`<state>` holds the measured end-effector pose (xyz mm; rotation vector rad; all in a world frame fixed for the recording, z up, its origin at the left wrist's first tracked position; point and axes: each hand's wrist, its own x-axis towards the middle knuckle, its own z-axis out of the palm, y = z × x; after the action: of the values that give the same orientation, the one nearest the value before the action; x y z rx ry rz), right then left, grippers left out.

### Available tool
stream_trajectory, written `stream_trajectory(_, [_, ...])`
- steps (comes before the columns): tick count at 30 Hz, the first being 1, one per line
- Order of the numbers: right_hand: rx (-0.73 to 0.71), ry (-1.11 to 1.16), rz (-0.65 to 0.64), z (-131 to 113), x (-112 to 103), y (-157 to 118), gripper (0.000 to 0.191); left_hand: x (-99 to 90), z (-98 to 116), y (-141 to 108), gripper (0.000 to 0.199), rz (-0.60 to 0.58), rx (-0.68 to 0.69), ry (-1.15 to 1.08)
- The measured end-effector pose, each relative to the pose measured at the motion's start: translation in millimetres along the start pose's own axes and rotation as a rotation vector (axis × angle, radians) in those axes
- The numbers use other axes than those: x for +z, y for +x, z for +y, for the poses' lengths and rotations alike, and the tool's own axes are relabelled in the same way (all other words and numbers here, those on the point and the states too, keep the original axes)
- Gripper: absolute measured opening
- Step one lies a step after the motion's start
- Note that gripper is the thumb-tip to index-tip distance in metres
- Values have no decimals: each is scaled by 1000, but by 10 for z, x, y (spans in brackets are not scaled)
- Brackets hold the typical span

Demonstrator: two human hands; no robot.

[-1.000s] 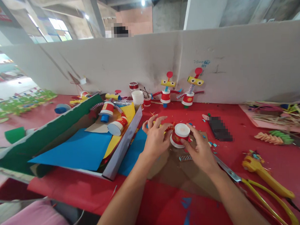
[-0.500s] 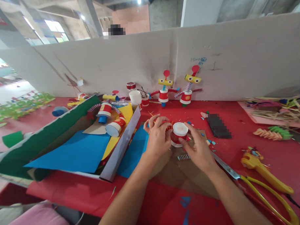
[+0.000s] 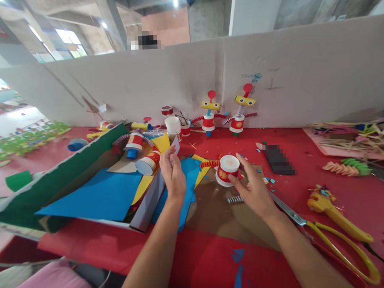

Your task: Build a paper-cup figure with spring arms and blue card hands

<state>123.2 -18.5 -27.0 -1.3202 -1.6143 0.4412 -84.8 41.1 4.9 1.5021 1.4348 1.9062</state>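
A red and white paper cup (image 3: 224, 176) stands upside down on brown paper, and my right hand (image 3: 252, 186) grips its right side between thumb and fingers. From the cup's left side sticks out a folded red paper spring (image 3: 209, 164). My left hand (image 3: 173, 174) is raised near the box's right wall, its fingers stretched upward and holding nothing that I can see. Below the cup, partly behind my right thumb, lies a blue-and-white striped folded paper spring (image 3: 234, 199). Blue paper (image 3: 173, 203) lies under and beside my left hand.
Scissors with yellow handles (image 3: 347, 248) and a yellow glue gun (image 3: 337, 216) lie at the right, near a dark phone (image 3: 277, 160). On the left stands a box (image 3: 69, 165) of coloured paper and cup figures. Two finished-looking cup robots (image 3: 238, 117) stand against the white partition (image 3: 139, 87).
My left hand has let go at the cup's left side and moved left, uncovering the red paper spring. My right hand keeps its hold; the cup has tilted or turned slightly.
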Motion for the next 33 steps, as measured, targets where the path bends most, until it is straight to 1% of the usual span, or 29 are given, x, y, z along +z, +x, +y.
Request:
stream_trajectory(2, [-10,-2,7,-8,2,-5,63,-9,-56,26,38,49,-116,-65])
stream_trajectory(4, [-22,-7,13,-20,-16,-6,64,-7,-97,40,39,55,-211,-93])
stream_trajectory(5, [-22,-9,19,-25,-40,-6,65,-4,-115,44,39,52,-237,-98])
stream_trajectory(8, [-8,-5,88,-18,-182,-20,63,9,-158,50,38,45,-242,-111])
stream_trajectory(10, [23,-36,163,11,-312,-57,51,16,-169,51,37,46,-228,-124])
stream_trajectory(11, [40,-79,175,30,-373,-88,43,19,-166,49,37,50,-221,-129])
stream_trajectory(12, [50,-139,158,51,-422,-125,35,22,-156,46,36,58,-213,-134])
stream_trajectory(13, [49,-203,113,70,-455,-168,28,26,-139,41,36,67,-205,-135])
stream_trajectory(15, [10,-309,-22,99,-465,-261,20,32,-89,24,36,62,-189,-137])
stream_trajectory(16, [-12,-343,-86,106,-445,-304,18,35,-60,15,37,32,-181,-140])
stream_trajectory(17, [-27,-365,-132,109,-416,-342,19,36,-29,6,40,-26,-177,-148])
stream_trajectory(18, [-35,-378,-158,106,-383,-372,20,35,-1,-1,43,-111,-176,-163])
stream_trajectory(20, [-44,-392,-171,86,-327,-408,24,23,46,0,51,-307,-179,-197])
stream_trajectory(21, [-51,-395,-164,69,-310,-412,26,11,60,9,54,-377,-178,-210])
stream_trajectory(22, [-62,-396,-147,45,-299,-406,28,-4,66,24,57,-417,-178,-220])
stream_trajectory(23, [-77,-396,-121,14,-290,-390,28,-22,65,45,59,-424,-175,-228])
stream_trajectory(25, [-115,-389,-78,-80,-257,-327,28,-56,39,97,63,-371,-182,-253])
stream_trajectory(26, [-133,-390,-76,-144,-223,-281,31,-70,16,123,65,-341,-196,-270])
stream_trajectory(27, [-150,-396,-101,-218,-173,-230,36,-79,-10,146,67,-318,-217,-285])
stream_trajectory(28, [-167,-413,-146,-299,-108,-174,44,-85,-37,165,69,-304,-240,-294])
stream_trajectory(30, [-207,-484,-322,-463,62,-64,64,-87,-89,186,71,-301,-281,-311])
stream_trajectory(31, [-249,-518,-400,-536,155,-16,70,-85,-110,190,71,-308,-296,-321])
stream_trajectory(33, [-346,-569,-532,-645,332,56,74,-83,-141,189,70,-317,-318,-348])
